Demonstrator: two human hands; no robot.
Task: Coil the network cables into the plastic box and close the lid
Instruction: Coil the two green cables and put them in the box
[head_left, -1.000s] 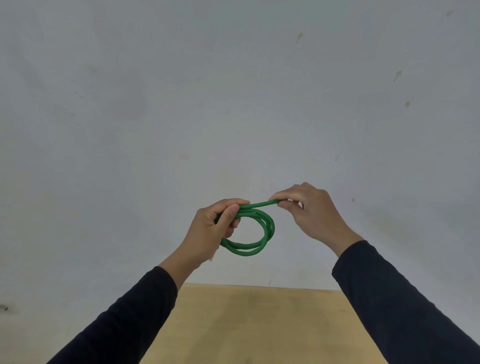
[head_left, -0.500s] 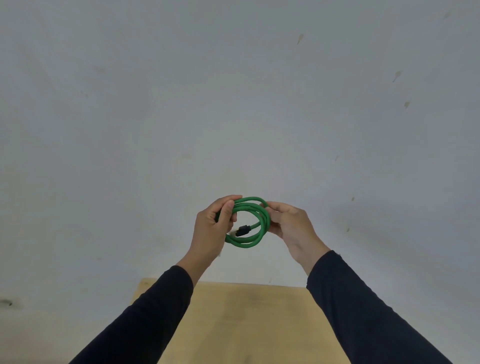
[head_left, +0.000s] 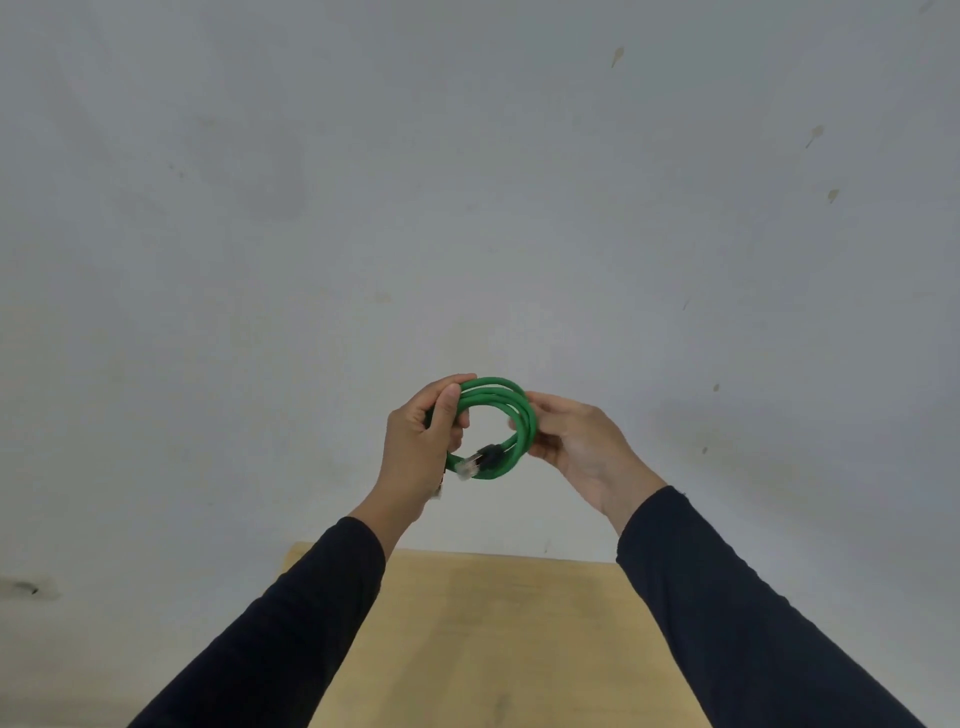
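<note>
A green network cable (head_left: 498, 395) is wound into a small round coil held up in the air in front of a grey wall. My left hand (head_left: 415, 447) grips the coil's left side, thumb over the strands. My right hand (head_left: 576, 447) holds the coil's right side with its fingers wrapped behind it. A black boot with a clear plug (head_left: 475, 462) sticks out at the bottom of the coil. No plastic box or lid shows in this view.
A light wooden table (head_left: 493, 639) lies below my forearms, its far edge against the grey wall (head_left: 467, 208). Both arms wear dark long sleeves.
My right hand pulled the straight cable end in from the right and laid it onto the coil. Both hands now close on the coil, and the plug end shows at the bottom.
</note>
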